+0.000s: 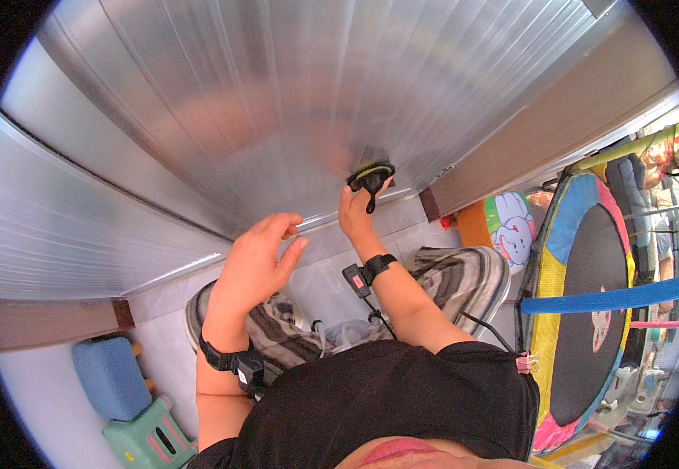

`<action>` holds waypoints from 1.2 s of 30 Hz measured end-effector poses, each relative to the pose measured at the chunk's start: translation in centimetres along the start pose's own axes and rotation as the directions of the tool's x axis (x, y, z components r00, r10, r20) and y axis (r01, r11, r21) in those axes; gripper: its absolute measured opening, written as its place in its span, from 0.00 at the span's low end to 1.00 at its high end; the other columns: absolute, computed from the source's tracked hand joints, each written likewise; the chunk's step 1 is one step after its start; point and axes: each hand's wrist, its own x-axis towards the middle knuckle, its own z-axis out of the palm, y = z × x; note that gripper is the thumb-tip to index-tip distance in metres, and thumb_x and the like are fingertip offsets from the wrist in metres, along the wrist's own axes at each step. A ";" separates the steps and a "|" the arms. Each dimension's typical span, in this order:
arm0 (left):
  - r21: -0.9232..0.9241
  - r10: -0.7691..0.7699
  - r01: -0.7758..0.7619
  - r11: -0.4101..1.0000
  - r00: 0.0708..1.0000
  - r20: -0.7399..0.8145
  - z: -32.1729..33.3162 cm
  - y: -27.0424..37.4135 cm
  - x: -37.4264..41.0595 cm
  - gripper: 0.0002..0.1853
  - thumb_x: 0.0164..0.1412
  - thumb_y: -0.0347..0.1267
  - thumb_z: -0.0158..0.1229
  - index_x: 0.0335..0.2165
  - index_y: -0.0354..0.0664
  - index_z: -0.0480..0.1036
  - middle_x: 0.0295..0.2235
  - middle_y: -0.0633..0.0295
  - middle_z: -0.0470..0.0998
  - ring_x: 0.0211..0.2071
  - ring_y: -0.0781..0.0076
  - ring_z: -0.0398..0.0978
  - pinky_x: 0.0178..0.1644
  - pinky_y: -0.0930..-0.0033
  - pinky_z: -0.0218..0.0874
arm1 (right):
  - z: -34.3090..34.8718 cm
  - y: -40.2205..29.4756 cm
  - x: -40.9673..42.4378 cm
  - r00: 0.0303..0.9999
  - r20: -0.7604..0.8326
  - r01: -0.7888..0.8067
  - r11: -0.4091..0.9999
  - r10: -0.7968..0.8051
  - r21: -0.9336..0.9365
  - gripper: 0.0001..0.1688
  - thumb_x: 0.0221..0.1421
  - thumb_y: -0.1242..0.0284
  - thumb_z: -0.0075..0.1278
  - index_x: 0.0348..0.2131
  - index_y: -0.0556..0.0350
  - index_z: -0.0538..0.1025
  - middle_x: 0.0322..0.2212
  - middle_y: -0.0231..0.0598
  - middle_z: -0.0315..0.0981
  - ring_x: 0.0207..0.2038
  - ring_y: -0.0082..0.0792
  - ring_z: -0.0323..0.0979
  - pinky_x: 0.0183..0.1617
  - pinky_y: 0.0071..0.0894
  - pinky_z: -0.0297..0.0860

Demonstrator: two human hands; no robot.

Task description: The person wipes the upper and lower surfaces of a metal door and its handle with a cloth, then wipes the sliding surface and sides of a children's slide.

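A large fluted glass door panel [269, 105] with a metal frame rises before me. My right hand [356, 216] grips a small black tool [373, 174] with a yellow-green band and a hanging loop, held against the low part of this panel. It looks like a cleaning pad, though its exact kind is not clear. My left hand [260, 258] is raised near the panel's bottom rail, its fingers curved and apart with nothing in them. Black straps with small boxes circle both wrists.
A small round trampoline [591, 311] with a coloured rim stands at my right, with a cartoon-printed stool [510, 228] beside it. At the left are a blue padded stool [110, 378] and a green plastic step stool [149, 437]. Tiled floor [322, 281] lies below my legs.
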 end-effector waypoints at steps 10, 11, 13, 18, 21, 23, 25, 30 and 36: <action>-0.032 -0.058 0.057 0.998 0.998 -0.031 -0.4 -1.3 0.2 0.13 0.58 0.29 0.58 0.41 0.35 0.71 0.34 0.51 0.77 0.36 0.57 0.77 0.41 0.63 0.67 | 6.8 6.0 -5.9 0.588 0.384 -0.789 0.401 0.712 0.466 0.34 0.56 0.66 0.45 0.53 0.77 0.58 0.54 0.68 0.59 0.58 0.58 0.57 0.61 0.48 0.56; -0.043 -0.062 0.060 0.997 0.998 -0.032 -0.4 -1.5 0.1 0.13 0.59 0.29 0.58 0.42 0.35 0.71 0.34 0.51 0.77 0.36 0.58 0.77 0.41 0.63 0.67 | 6.9 6.9 -5.7 0.496 0.480 -0.817 0.201 0.723 0.541 0.32 0.55 0.67 0.46 0.52 0.74 0.61 0.52 0.63 0.63 0.56 0.55 0.61 0.58 0.47 0.59; -0.100 0.040 -0.039 0.994 0.999 0.005 -0.2 0.1 1.9 0.14 0.59 0.29 0.58 0.42 0.35 0.71 0.34 0.52 0.77 0.36 0.59 0.77 0.41 0.64 0.67 | 6.2 17.0 -6.0 0.690 0.464 -0.723 0.496 0.556 0.480 0.19 0.54 0.72 0.45 0.46 0.62 0.68 0.44 0.46 0.69 0.49 0.47 0.67 0.54 0.48 0.64; -0.046 -0.072 0.070 0.996 0.997 -0.034 -0.4 -1.9 0.4 0.15 0.59 0.32 0.58 0.42 0.35 0.70 0.32 0.51 0.78 0.35 0.55 0.77 0.40 0.60 0.67 | 2.6 2.5 -0.9 0.338 0.755 -0.699 -0.388 0.562 0.601 0.17 0.56 0.79 0.41 0.46 0.61 0.66 0.45 0.46 0.66 0.49 0.47 0.66 0.54 0.57 0.64; -0.060 -0.047 0.045 0.997 0.998 -0.036 -0.3 -1.2 0.6 0.14 0.58 0.32 0.58 0.41 0.35 0.71 0.32 0.50 0.78 0.35 0.53 0.77 0.39 0.59 0.67 | 0.5 -2.5 1.0 0.472 0.642 -0.653 -0.250 0.605 0.715 0.25 0.57 0.77 0.42 0.55 0.62 0.61 0.51 0.47 0.64 0.55 0.46 0.62 0.61 0.55 0.58; -0.069 -0.040 0.037 0.997 0.999 -0.035 -0.2 -1.2 0.5 0.14 0.58 0.32 0.58 0.41 0.35 0.71 0.32 0.50 0.78 0.35 0.53 0.77 0.39 0.59 0.67 | -2.0 -7.4 2.4 0.619 0.529 -0.623 -0.048 0.580 0.781 0.31 0.58 0.75 0.43 0.59 0.61 0.56 0.54 0.46 0.60 0.58 0.43 0.60 0.64 0.48 0.53; -0.075 -0.026 0.024 0.997 0.999 -0.026 0.0 -1.2 0.5 0.14 0.58 0.32 0.58 0.41 0.35 0.71 0.32 0.50 0.78 0.35 0.54 0.77 0.40 0.59 0.67 | -5.2 -12.7 3.8 0.782 0.385 -0.547 0.243 0.490 0.801 0.37 0.59 0.74 0.44 0.63 0.60 0.50 0.58 0.45 0.56 0.61 0.39 0.56 0.67 0.40 0.48; -0.059 0.006 -0.008 0.998 1.000 -0.030 -0.2 -0.7 0.0 0.14 0.59 0.31 0.58 0.42 0.35 0.71 0.33 0.50 0.78 0.35 0.56 0.78 0.40 0.61 0.67 | -8.1 -18.3 8.0 0.998 0.016 -0.067 0.874 0.067 0.482 0.43 0.62 0.69 0.43 0.63 0.77 0.40 0.65 0.66 0.29 0.69 0.55 0.29 0.70 0.45 0.30; -0.053 0.018 -0.021 0.998 0.998 -0.052 -0.6 -0.4 -0.4 0.14 0.59 0.32 0.58 0.41 0.35 0.71 0.33 0.49 0.78 0.36 0.52 0.77 0.40 0.59 0.67 | -10.9 -24.5 14.9 0.913 -0.240 0.332 0.943 -0.329 -0.029 0.45 0.62 0.68 0.42 0.62 0.79 0.37 0.63 0.78 0.19 0.65 0.79 0.25 0.65 0.72 0.30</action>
